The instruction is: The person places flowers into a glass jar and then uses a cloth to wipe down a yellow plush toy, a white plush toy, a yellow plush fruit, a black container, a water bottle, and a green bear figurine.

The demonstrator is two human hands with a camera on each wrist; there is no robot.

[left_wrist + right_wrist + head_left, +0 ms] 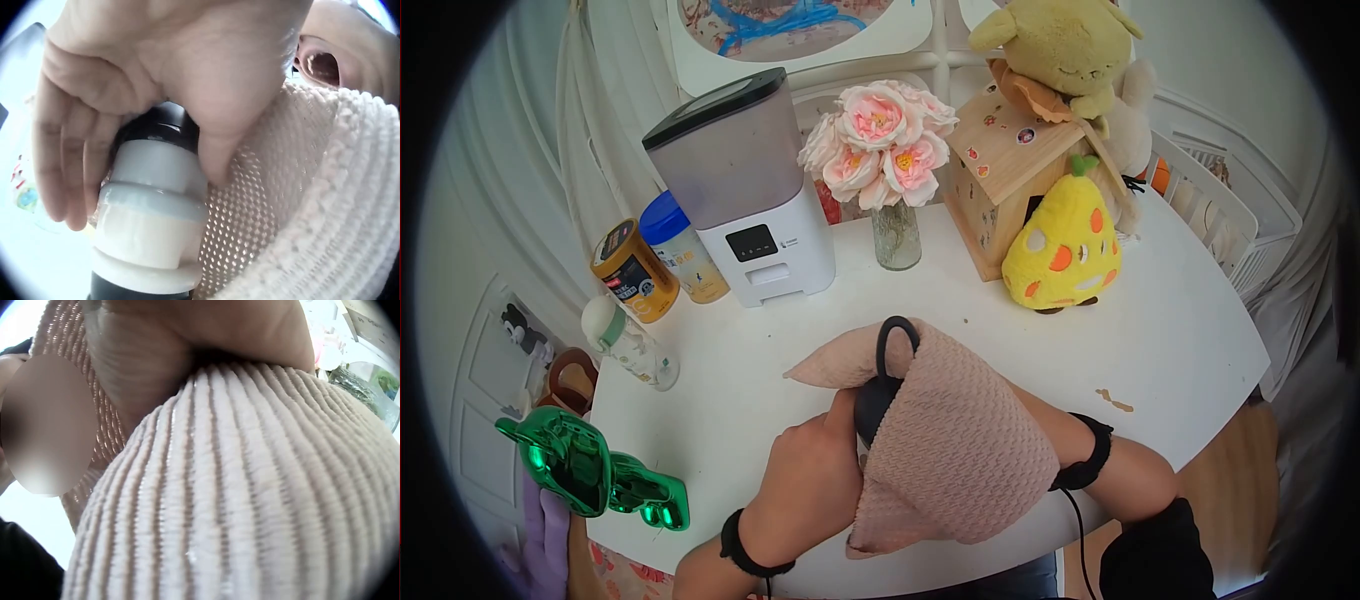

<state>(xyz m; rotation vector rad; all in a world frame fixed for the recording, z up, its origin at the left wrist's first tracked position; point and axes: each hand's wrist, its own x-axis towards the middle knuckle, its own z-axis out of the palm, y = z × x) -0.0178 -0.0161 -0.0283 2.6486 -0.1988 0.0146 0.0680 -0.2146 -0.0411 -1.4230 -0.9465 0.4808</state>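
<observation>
My left hand (808, 470) grips a bottle by its dark top (872, 408), from which a black loop (882, 350) sticks up. The left wrist view shows the bottle's ringed white body (150, 219) with black at both ends, fingers on one side and thumb on the other. A pink waffle-textured cloth (965, 440) drapes along the bottle's right side and hides much of it in the head view. Under this cloth my right hand is hidden from the head camera; in the right wrist view the right hand (206, 331) grips the bunched, ribbed cloth.
On the white table (730, 430), a shiny green figure (600, 475), a clear bottle (630, 345) and two canisters stand left. Behind are a white-and-grey dispenser (765, 215), a flower vase (897, 238), a wooden house box (1000, 170) and a yellow pear plush (1065, 245).
</observation>
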